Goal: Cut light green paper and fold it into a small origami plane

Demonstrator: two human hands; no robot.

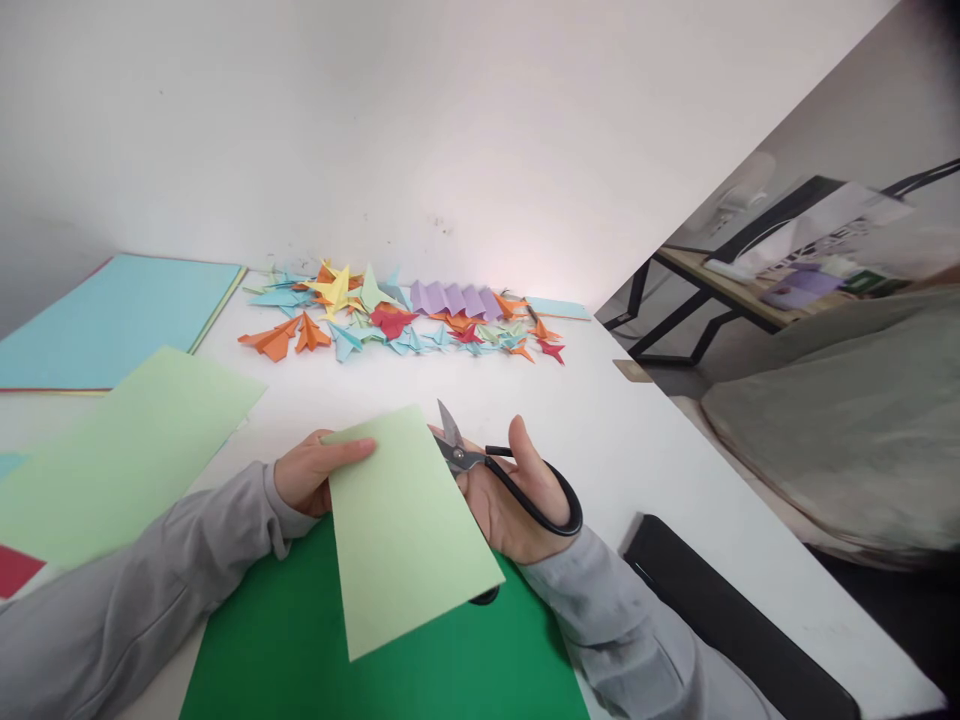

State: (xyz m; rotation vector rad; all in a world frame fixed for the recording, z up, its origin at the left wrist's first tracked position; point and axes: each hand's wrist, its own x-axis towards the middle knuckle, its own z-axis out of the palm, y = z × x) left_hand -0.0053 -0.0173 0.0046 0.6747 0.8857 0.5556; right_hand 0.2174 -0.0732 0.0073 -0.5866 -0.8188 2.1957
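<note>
My left hand (309, 470) pinches the upper left corner of a light green sheet of paper (412, 540), thumb on top. In my right hand (517, 505) is a pair of scissors (469, 458) with black handles, its blades spread apart beside the sheet's right edge. One handle loop circles my thumb; the lower handle is mostly hidden behind the paper. Both hands are above a dark green sheet (285, 650) that lies on the white table (585, 400).
Folded paper figures (390, 320) in many colours line the wall. At left lie a blue paper stack (127, 315) and a larger light green sheet (142, 450). A long black case (735, 620) rests at right. Beyond the table edge stands a desk (720, 285) with items.
</note>
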